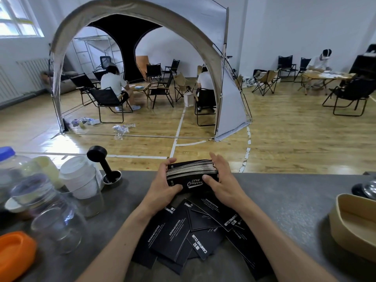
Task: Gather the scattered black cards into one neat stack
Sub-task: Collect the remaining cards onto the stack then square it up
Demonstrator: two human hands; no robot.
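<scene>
A thick stack of black cards point(191, 173) stands on its edge near the far side of the grey table point(284, 210), white edges showing on top and a "Camping Club" print facing me. My left hand point(162, 188) grips its left end, fingers behind and thumb in front. My right hand point(222, 180) holds the right end, thumb on the front face. Several loose black cards point(183, 231) lie overlapping on the table under my forearms, printed "DRINK&COFFEE" and "CAMPING CLUB".
Glass jars point(50, 210), white paper cups point(79, 176), a black coffee tamper point(103, 165) and an orange object point(14, 253) crowd the table's left. A tan tray point(354, 222) and a metal item point(366, 189) sit at the right. Beyond are a tent, folding chairs and seated people.
</scene>
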